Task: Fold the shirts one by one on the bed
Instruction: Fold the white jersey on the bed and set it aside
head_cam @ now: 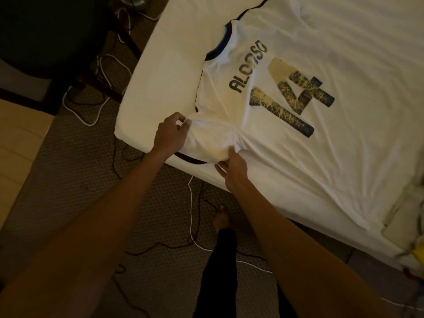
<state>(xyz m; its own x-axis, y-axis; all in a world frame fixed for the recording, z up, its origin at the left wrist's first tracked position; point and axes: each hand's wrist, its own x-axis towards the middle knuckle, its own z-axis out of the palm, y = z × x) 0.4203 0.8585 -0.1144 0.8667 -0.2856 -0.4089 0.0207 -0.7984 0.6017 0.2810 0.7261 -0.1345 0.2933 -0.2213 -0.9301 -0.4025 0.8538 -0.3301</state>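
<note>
A white football shirt (263, 72) lies back-up on the bed (160, 65), printed with "ALONSO" and a dark, cracked "14", its blue-and-dark collar toward the far left. My left hand (171, 133) pinches the near sleeve at its shoulder edge. My right hand (231, 167) grips the bunched fabric where that sleeve meets the body, with wrinkles radiating from the grip. The sleeve's dark-trimmed hem hangs at the mattress edge between both hands.
The bed has a white sheet and its near-left corner juts toward me. White and dark cables (191, 203) trail over the brown carpet by my bare foot (221, 218). A dark chair (46, 35) stands at the upper left. Other crumpled fabric (413, 249) lies at the right edge.
</note>
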